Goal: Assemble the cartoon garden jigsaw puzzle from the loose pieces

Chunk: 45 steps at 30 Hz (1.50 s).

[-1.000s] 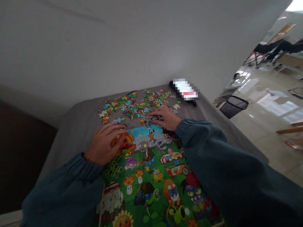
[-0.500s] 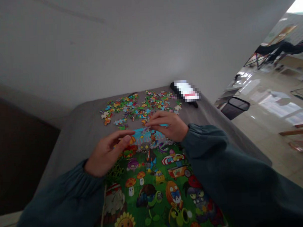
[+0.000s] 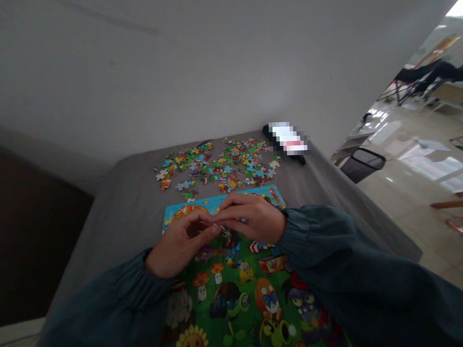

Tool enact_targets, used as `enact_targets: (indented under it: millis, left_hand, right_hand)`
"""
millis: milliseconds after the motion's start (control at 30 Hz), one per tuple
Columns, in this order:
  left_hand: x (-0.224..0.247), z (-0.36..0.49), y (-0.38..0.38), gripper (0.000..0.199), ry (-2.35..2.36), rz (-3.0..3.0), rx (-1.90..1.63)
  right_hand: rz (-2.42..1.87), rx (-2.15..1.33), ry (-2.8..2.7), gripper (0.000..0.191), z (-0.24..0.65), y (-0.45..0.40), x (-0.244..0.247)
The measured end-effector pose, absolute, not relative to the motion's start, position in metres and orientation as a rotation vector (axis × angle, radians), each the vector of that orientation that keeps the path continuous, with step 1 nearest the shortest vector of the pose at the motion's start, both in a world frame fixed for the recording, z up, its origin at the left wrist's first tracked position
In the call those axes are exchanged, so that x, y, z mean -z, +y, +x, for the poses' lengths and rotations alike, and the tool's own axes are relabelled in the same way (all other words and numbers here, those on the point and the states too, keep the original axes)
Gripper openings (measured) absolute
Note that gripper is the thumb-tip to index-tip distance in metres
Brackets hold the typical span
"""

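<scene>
While left hand [image 3: 180, 244] and right hand [image 3: 256, 219] curl shut (hold unclear), a grey-draped table [image 3: 115, 228] meets the white wall [image 3: 175, 79].

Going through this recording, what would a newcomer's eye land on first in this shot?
The bright green cartoon jigsaw puzzle catches the eye first, lying directly in front of the person on the grey-covered table. Just beyond it is a colourful scatter of loose puzzle pieces. The left hand and right hand meet above the puzzle's upper part, fingertips together; anything held between them is too small to tell.
</scene>
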<state>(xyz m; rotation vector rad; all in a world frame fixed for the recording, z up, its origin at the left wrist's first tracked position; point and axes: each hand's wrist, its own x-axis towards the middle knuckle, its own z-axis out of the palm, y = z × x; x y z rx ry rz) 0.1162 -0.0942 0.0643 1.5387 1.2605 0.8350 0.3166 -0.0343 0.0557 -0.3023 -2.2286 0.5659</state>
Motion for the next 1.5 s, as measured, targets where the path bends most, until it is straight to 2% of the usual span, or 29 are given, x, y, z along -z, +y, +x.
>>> enact_targets:
  millis: [200,300,500,733,967,1200,1500]
  left_hand:
    - [-0.066,0.116,-0.093,0.028,1.279,1.52,-0.862]
    - [-0.065,0.117,-0.093,0.029,1.285,1.494,-0.874]
    - [-0.064,0.116,-0.092,0.032,1.375,1.456,-0.965]
    - [-0.063,0.111,-0.091,0.032,1.422,1.487,-1.01]
    - [-0.062,0.108,-0.088,0.041,1.408,1.391,-0.994]
    - [-0.061,0.105,-0.086,0.052,1.286,1.248,-0.927]
    - [-0.061,0.105,-0.085,0.055,1.239,1.149,-0.929]
  right_hand:
    - [-0.407,-0.743,-2.132,0.011,0.313,-0.035,-0.056]
    - [-0.522,-0.94,-2.05,0.012,0.31,-0.037,-0.054]
    - [-0.738,-1.437,-1.803,0.04,0.305,-0.041,-0.045]
    - [-0.758,-1.598,-1.766,0.026,0.304,-0.036,-0.039]
    - [-0.769,-1.69,-1.788,0.031,0.305,-0.037,-0.04]
    - [-0.761,-1.47,-1.868,0.03,0.304,-0.036,-0.038]
    - [-0.748,-1.379,-1.948,0.031,0.306,-0.035,-0.038]
